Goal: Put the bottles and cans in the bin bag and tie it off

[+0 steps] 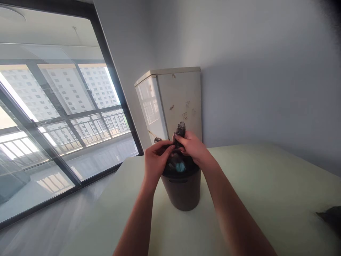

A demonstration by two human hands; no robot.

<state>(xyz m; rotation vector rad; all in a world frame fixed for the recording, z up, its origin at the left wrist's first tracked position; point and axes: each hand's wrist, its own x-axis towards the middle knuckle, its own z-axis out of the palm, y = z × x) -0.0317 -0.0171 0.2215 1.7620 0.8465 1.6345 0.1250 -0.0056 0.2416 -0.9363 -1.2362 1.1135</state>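
A dark brown trash can [183,193] stands upright on the pale green table, in the middle of the view. Its mouth is covered by a black garbage bag [170,167], whose gathered top rises between my hands. My left hand [157,156] pinches the bag's plastic with thumb and forefinger, just above the can. Wrapped around the bunched neck is my right hand [193,147], with a crumpled tuft of plastic sticking up past its fingers. Some bluish-green content shows faintly through the bag. What lies inside the can is otherwise hidden.
The pale green table [239,188] extends to both sides. Behind it stands a white fridge [183,92] with worn patches, against a grey wall [253,89]. Sliding glass doors [66,142] are at the left. A dark object [331,217] appears at the right edge.
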